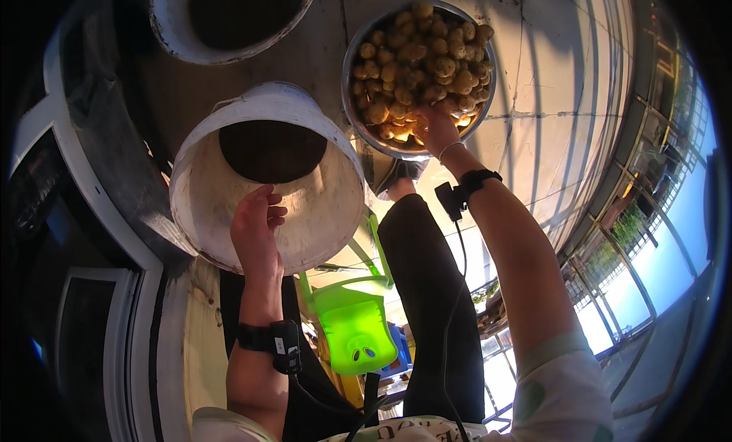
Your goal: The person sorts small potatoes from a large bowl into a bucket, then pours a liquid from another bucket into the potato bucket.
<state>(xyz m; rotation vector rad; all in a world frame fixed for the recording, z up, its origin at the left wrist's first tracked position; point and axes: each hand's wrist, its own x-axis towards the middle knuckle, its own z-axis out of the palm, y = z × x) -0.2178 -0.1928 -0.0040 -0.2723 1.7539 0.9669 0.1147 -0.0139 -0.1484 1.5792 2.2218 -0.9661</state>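
Note:
A round metal basin (pixel 347 99) at the upper middle is heaped with small potatoes (pixel 445 67). My right hand (pixel 436 127) reaches over its near rim into the potatoes; the fingertips are hidden, so a hold on any potato cannot be made out. My left hand (pixel 257 222) hovers at the near side of a large white plastic bucket (pixel 200 202), loosely bent fingers apart and nothing visible in them. That bucket's wide mouth faces me, with something dark (pixel 274 150) deep inside. Both wrists carry black strapped devices, a cable running from each.
Another white bucket (pixel 171 36), dark inside, stands at the upper left. A bright green plastic chair (pixel 354 322) is below the near bucket, beside my knee (pixel 403 219). White-framed glass doors (pixel 103 185) line the left. The tiled floor (pixel 549 82) extends right toward a metal-framed window wall (pixel 623 213).

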